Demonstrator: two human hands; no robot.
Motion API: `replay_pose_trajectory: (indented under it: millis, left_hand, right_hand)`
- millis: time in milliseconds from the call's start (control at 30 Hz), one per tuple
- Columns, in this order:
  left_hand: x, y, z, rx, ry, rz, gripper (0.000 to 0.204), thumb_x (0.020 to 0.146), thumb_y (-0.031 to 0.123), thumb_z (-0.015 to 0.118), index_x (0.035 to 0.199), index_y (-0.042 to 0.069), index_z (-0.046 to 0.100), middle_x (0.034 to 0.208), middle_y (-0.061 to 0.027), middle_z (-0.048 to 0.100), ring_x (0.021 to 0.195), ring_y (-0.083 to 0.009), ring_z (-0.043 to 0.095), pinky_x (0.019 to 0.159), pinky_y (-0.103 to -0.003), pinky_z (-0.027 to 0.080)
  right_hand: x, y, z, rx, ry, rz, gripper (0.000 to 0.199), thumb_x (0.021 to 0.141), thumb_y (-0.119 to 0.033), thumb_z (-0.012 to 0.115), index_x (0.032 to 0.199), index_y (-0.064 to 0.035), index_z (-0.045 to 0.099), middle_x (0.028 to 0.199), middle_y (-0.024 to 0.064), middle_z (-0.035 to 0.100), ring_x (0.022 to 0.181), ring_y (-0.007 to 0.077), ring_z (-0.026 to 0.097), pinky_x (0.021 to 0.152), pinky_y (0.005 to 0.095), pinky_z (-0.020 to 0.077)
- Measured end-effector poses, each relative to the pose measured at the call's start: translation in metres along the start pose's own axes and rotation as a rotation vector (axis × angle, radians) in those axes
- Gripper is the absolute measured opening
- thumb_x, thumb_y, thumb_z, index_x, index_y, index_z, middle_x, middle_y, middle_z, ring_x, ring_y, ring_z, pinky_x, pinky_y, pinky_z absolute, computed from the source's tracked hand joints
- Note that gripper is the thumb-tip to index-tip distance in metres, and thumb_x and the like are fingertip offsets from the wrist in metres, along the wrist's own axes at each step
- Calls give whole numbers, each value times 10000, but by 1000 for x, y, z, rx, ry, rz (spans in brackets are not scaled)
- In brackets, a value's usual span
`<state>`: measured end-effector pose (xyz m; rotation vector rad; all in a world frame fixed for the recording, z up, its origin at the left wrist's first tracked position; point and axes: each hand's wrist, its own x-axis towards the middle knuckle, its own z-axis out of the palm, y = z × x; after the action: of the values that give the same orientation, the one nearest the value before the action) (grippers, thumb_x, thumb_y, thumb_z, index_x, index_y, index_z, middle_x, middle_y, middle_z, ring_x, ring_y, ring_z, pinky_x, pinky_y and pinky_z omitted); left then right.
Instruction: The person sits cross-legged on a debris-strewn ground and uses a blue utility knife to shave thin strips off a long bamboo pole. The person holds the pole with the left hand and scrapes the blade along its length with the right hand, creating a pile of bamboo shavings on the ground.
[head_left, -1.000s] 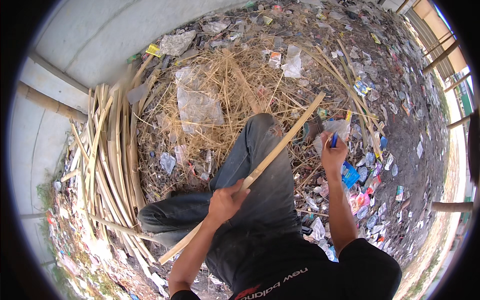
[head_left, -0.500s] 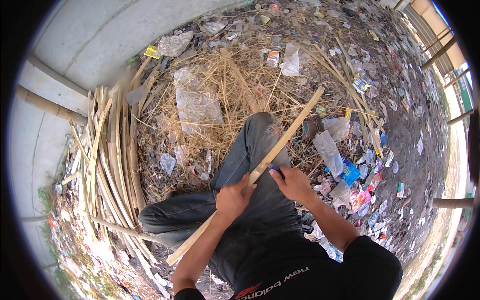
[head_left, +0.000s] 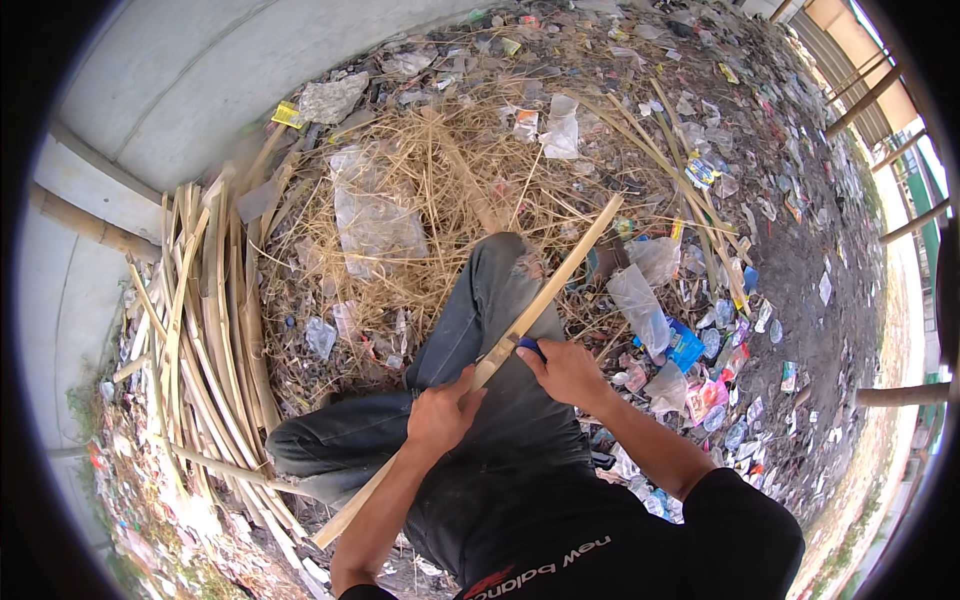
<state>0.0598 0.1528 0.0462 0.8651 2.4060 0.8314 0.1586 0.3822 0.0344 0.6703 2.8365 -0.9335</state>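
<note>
A long pale bamboo strip [head_left: 568,268] slants across my lap, its far end beyond my right knee and its near end beside my left forearm. My left hand [head_left: 440,412] is closed around it below the middle. Just up the strip, my right hand [head_left: 568,374] grips a small knife [head_left: 531,347] by its dark blue handle. The blade is mostly hidden, and it seems to lie against the strip. My legs in worn dark jeans [head_left: 478,310] are folded beneath the strip.
Many split bamboo strips [head_left: 215,320] are heaped on my left, beside a grey wall [head_left: 190,60]. Ahead lies a mound of straw-like shavings [head_left: 450,180] with a clear plastic sheet [head_left: 375,215]. More strips [head_left: 690,185] rest at far right amid scattered litter [head_left: 700,395].
The bamboo strip and my left hand have shifted slightly toward the lower left. My right hand has moved a little left with the knife. The whole view has shifted a little too.
</note>
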Motion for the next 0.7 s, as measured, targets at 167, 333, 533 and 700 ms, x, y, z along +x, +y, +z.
replay_pose_trajectory:
  millis: [167, 333, 533, 700]
  left_hand:
    - [-37, -15, -31, -6, -17, 34, 478, 937, 251, 798, 1331, 1, 694, 860, -246, 738, 773, -426, 740, 706, -472, 585]
    - [-108, -40, -79, -73, -94, -69, 475, 913, 182, 823, 1332, -4, 697, 770, -208, 708, 650, -327, 726, 633, -400, 559]
    - [-180, -51, -140, -166, -132, -196, 449, 874, 105, 842, 1287, -29, 727, 780, -174, 747, 640, -151, 714, 617, -306, 541]
    - [-238, -92, -163, -159, -43, -300, 415, 808, 67, 862, 1200, -34, 773, 724, -171, 737, 607, -117, 678, 596, -285, 513]
  right_hand:
    - [2, 16, 7, 24, 8, 35, 519, 1061, -487, 588, 889, -9, 694, 740, 254, 700, 744, 510, 698, 693, 582, 561]
    - [8, 8, 5, 44, 43, 53, 522, 1076, -478, 566, 909, 2, 685, 745, 282, 688, 755, 522, 689, 692, 593, 549]
    - [27, 62, -5, -7, 208, 224, 557, 1077, -484, 555, 873, 15, 691, 788, 301, 697, 824, 556, 675, 757, 614, 531]
    - [71, 202, -61, -59, 486, 388, 663, 1080, -539, 497, 869, 54, 704, 781, 325, 666, 807, 540, 652, 735, 598, 480]
